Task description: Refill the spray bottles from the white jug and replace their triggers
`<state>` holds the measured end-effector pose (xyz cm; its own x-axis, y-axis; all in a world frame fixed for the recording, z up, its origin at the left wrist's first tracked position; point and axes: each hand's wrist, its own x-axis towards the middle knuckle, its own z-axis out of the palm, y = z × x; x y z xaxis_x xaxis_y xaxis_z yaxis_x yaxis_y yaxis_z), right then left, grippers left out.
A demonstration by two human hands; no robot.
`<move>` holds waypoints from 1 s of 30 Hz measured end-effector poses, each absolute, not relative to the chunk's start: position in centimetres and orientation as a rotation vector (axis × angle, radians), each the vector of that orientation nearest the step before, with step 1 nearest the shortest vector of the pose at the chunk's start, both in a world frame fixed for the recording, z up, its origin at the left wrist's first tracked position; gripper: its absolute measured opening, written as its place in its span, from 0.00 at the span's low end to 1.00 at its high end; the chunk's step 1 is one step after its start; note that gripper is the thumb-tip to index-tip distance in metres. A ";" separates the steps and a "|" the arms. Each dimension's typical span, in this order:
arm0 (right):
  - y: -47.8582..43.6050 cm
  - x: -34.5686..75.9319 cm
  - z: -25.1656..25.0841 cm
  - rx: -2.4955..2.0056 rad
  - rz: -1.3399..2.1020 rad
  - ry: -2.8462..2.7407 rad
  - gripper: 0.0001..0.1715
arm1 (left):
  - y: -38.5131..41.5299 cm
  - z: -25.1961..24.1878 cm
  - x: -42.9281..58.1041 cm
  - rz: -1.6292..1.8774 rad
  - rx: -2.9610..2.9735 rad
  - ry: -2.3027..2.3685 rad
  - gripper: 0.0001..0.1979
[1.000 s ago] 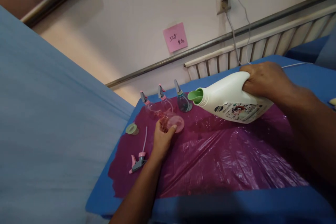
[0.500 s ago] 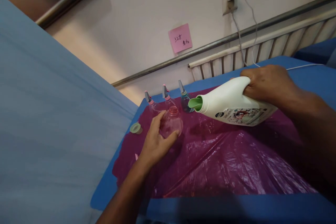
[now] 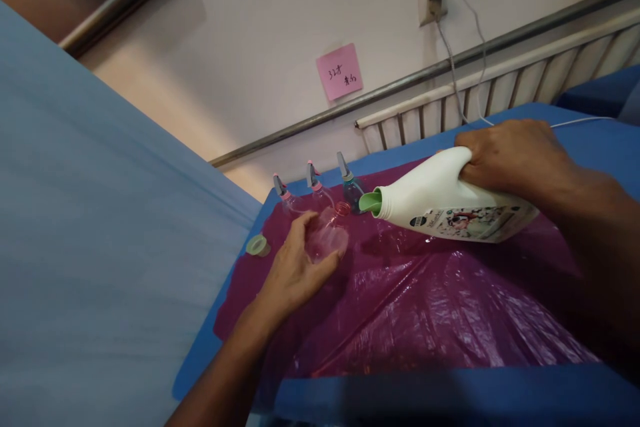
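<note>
My left hand (image 3: 297,263) is curved around a clear round bottle (image 3: 327,237) with a pink-rimmed mouth; the bottle leans to the right. In my right hand (image 3: 505,153) is the handle of a large white jug (image 3: 450,207), tipped on its side. The jug's green spout (image 3: 371,201) points left, a short gap from the bottle's mouth. No liquid can be seen between them. Behind the clear bottle stand two clear spray bottles with pink-and-grey heads (image 3: 314,177) and a teal spray bottle (image 3: 353,192).
A pale green cap (image 3: 258,245) lies left of my left hand on the purple plastic sheet (image 3: 400,307). Blue cloth (image 3: 450,393) lies beneath it. A blue curtain (image 3: 100,227) hangs at left. Behind are a radiator (image 3: 500,90), cables and a pink note (image 3: 339,72).
The clear bottle has tilted to the right, its mouth now nearer the jug's spout. The jug has stayed nearly where it was in my right hand.
</note>
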<state>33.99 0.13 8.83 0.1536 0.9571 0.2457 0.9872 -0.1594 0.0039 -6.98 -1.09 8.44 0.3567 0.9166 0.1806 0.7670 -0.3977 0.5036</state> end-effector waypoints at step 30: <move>-0.5 32.8 9.8 -2.210 -0.231 -1.962 0.24 | 0.1 12.2 -6.3 0.385 2.936 1.277 0.33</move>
